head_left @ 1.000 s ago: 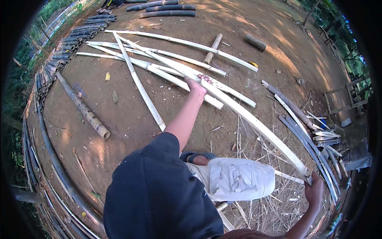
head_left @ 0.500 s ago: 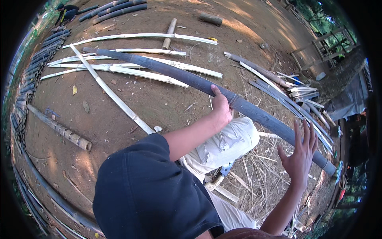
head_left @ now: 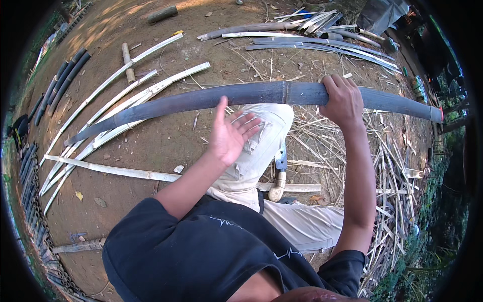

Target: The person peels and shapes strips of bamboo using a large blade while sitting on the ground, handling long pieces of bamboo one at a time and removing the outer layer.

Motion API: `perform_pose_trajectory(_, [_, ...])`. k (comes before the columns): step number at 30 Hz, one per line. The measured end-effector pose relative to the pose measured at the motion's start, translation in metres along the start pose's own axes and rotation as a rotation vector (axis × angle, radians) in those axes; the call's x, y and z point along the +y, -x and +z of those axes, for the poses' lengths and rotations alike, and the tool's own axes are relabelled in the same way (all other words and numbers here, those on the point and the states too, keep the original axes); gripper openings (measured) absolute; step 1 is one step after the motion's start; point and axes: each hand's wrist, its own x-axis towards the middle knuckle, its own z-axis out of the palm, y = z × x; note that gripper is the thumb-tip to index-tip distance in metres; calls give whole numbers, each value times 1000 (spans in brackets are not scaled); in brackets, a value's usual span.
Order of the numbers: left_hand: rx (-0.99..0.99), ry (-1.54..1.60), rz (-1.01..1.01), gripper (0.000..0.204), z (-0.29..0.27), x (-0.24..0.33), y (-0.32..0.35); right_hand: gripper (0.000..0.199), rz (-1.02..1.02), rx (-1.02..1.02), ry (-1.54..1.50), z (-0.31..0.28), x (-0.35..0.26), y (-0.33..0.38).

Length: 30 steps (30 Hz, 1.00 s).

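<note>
long dark bamboo pole (head_left: 261, 94) lying crosswise over the bent knee, running from low on the left up across the middle and out to the right, where a small red mark shows at its tip. right hand (head_left: 343, 100) clamped over the top of the pole, fingers curled round its far side, gripping just right of the pole's raised joint ring. left hand (head_left: 230, 135) just below the pole and left of that joint, palm open, fingers (head_left: 248, 125) spread and pointing right, thumb tip up against the pole's lower edge; holding nothing. pale trouser leg (head_left: 256, 151) directly beneath the pole, between the two hands. below the pole and beside the knee, a knife with a pale wooden handle (head_left: 279, 173) standing blade-up on the ground. left of the pole, on bare brown earth, several pale split bamboo strips (head_left: 126, 95) fanned out, some passing under the pole's lower left end. above the pole, a bundle of grey-white split strips (head_left: 312, 40) lying roughly parallel to it, and a short log (head_left: 162, 14) farther up. right of and below the pole, a litter of dry straw-coloured shavings (head_left: 392, 176) covering the ground. far left of the pole, dark round bamboo poles (head_left: 63, 80) stacked side by side near the edge.
</note>
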Motion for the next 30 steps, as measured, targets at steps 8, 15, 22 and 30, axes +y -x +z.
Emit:
perform_pose_trajectory(8, [370, 681, 562, 117, -158, 142, 21, 31, -137, 269, 159, -3, 7, -17])
perform_pose_trajectory(15, [609, 486, 565, 97, -185, 230, 14, 21, -166, 342, 217, 0, 16, 4])
perform_pose_trajectory(22, [743, 460, 545, 39, -118, 192, -19, 24, -67, 535, 459, -23, 45, 46])
perform_pose_trajectory(30, [39, 557, 607, 18, -42, 132, -40, 60, 398, -5, 450, -35, 90, 150])
